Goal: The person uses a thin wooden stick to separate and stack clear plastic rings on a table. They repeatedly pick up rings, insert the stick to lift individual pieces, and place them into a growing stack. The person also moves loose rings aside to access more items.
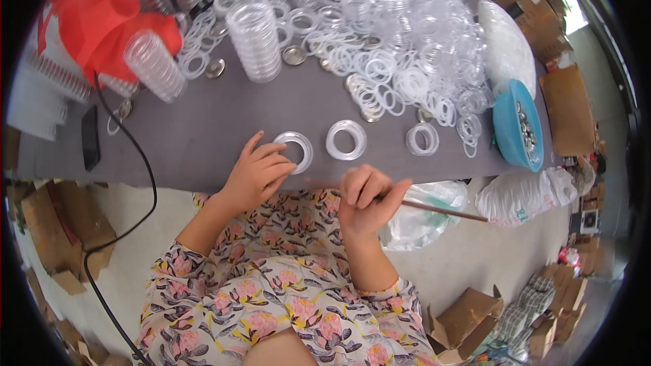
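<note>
Near the table's front edge, my left hand (256, 173) has its fingers spread, with the fingertips at the near left side of a clear round ring-shaped piece (308, 150). My right hand (366, 196) is closed around a thin brown stick (444, 211), held just off the table edge. The stick's long end points right; its other end, left of the hand, is blurred. A second clear ring piece (361, 139) lies flat to the right of the first. Further right lies another clear ring piece (412, 141).
A big heap of clear plastic rings (400, 13) covers the back of the table. Stacks of clear round cases (254, 41) stand at the back left beside a red cloth (95, 17). A blue basin (505, 129) holds small metal pieces. A black cable (152, 190) crosses the left side.
</note>
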A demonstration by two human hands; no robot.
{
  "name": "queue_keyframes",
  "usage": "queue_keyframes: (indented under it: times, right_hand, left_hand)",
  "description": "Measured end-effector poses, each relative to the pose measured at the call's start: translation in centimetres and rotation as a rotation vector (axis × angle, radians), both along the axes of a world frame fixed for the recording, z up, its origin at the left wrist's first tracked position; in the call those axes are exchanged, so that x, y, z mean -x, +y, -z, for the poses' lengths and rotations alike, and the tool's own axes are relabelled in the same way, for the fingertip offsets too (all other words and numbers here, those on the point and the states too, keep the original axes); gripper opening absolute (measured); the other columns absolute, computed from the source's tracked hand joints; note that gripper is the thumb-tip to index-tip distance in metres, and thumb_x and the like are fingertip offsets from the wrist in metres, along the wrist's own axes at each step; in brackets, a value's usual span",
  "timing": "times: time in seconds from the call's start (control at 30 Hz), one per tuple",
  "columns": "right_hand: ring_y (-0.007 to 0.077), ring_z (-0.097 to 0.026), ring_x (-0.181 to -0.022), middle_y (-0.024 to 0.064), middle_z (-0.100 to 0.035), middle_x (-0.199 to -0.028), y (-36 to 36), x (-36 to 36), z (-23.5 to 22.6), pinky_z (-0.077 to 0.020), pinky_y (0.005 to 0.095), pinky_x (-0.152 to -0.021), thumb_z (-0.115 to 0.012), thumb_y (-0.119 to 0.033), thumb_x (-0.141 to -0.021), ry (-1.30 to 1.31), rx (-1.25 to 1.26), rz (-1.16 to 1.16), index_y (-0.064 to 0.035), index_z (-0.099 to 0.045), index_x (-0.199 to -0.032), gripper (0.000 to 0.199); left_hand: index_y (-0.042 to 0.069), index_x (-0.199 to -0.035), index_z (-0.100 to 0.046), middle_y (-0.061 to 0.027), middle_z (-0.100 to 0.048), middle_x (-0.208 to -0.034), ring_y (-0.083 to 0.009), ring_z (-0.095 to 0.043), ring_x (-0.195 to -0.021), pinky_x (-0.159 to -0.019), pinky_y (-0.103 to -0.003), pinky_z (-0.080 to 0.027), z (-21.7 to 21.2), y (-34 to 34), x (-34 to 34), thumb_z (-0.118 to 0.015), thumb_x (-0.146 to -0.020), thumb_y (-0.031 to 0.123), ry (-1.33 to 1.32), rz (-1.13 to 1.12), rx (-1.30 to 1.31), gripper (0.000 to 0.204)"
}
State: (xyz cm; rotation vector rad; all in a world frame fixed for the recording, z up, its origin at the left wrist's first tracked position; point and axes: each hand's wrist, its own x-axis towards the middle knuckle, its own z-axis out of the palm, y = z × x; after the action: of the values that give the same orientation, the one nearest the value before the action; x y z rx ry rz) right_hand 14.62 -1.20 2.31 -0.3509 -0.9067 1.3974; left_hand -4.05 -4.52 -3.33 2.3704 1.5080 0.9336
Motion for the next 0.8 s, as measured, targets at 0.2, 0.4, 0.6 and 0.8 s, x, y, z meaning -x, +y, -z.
queue_keyframes:
  times: [0.2,0.4,0.6,0.8]
  right_hand:
    - [0.0119,-0.021,-0.039,0.0035,-0.035,-0.043,1.9,2.3,0.6,-0.0195,0.0256,-0.04,-0.018,-0.053,-0.096,-0.062,0.033,-0.066,-0.0114,-0.027,-0.045,0.067]
    - [0.0127,-0.021,-0.039,0.0038,-0.034,-0.043,2.0,3.1,1.6,-0.0194,0.0263,-0.04,-0.018,-0.053,-0.096,-0.211,0.128,-0.112,-0.0113,-0.026,-0.044,0.067]
    - [0.0131,-0.029,-0.041,0.0062,-0.037,-0.044,3.9,5.3,2.9,-0.0245,0.0264,-0.043,-0.021,-0.042,-0.099,-0.146,0.05,-0.13,-0.0077,-0.029,-0.045,0.065]
    - [0.0097,-0.029,-0.04,0.003,-0.035,-0.044,4.9,3.8,-0.1,-0.0206,0.0249,-0.039,-0.025,-0.037,-0.1,-0.58,-0.088,-0.165,-0.007,-0.029,-0.046,0.062]
  left_hand:
    - [0.009,-0.127,-0.045,-0.0125,-0.052,-0.123,-0.0326,-0.04,-0.123,-0.106,-0.049,-0.025,0.1,-1.2,-1.5,-0.076,-0.064,0.018,-0.33,-0.216,0.021,0.071]
    - [0.002,-0.131,-0.038,-0.0151,-0.05,-0.124,-0.0316,-0.046,-0.117,-0.107,-0.046,-0.026,1.1,-0.2,-2.2,-0.079,-0.062,0.023,-0.51,-0.202,0.185,0.083]
    - [0.003,-0.129,-0.039,-0.0146,-0.051,-0.122,-0.0312,-0.048,-0.115,-0.106,-0.047,-0.027,1.6,-0.3,-2.3,-0.079,-0.062,0.022,-0.502,-0.207,0.135,0.08]
    - [0.003,-0.129,-0.039,-0.0142,-0.051,-0.123,-0.0313,-0.047,-0.117,-0.107,-0.047,-0.026,1.2,-0.4,-2.2,-0.079,-0.061,0.02,-0.524,-0.231,0.182,0.081]
